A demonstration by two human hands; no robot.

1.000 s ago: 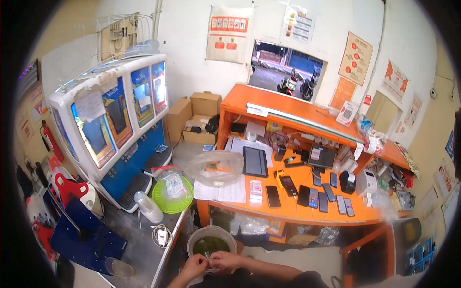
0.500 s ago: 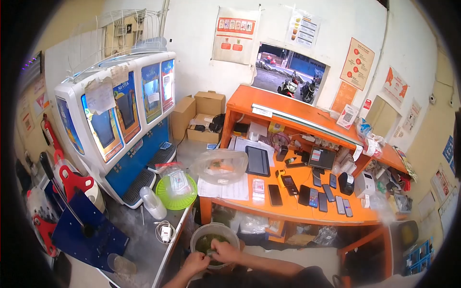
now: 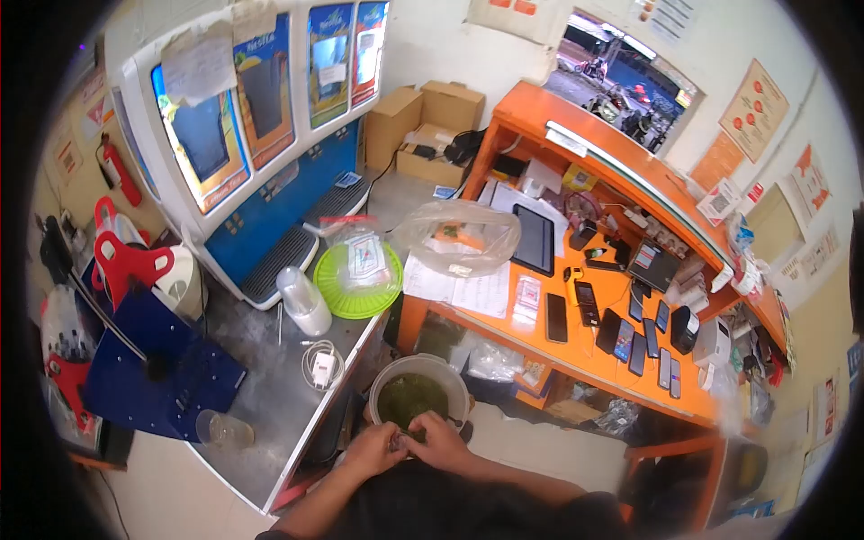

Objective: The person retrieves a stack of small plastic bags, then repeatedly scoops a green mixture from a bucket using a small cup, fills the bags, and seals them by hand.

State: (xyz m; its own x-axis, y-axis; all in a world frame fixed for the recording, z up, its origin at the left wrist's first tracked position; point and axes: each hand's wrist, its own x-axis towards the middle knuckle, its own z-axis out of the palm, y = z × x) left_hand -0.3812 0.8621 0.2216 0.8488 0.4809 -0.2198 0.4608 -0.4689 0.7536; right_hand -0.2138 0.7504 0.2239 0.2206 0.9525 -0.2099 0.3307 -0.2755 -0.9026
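Near the bottom centre, my left hand (image 3: 373,451) and my right hand (image 3: 437,438) meet with fingers pinched together. Between the fingertips is something small that I cannot make out. Both hands are at the near edge of a round pale bucket (image 3: 461,385), which stands on the floor between the grey counter and the orange desk. Inside the bucket lies a dark green leafy mass (image 3: 412,396), partly hidden by my fingers.
On the grey counter (image 3: 261,382) are a green basket lid (image 3: 360,299), a white bottle (image 3: 303,301), a coiled charger (image 3: 321,367) and a clear cup (image 3: 223,431). The orange desk (image 3: 576,346) holds several phones, a tablet (image 3: 534,239) and a plastic bag (image 3: 459,238). A drink dispenser (image 3: 261,198) stands left.
The view has tilted down and turned, so the desk and counter sit differently. My right hand has come down from its raised place over the bucket to meet my left hand at the near rim.
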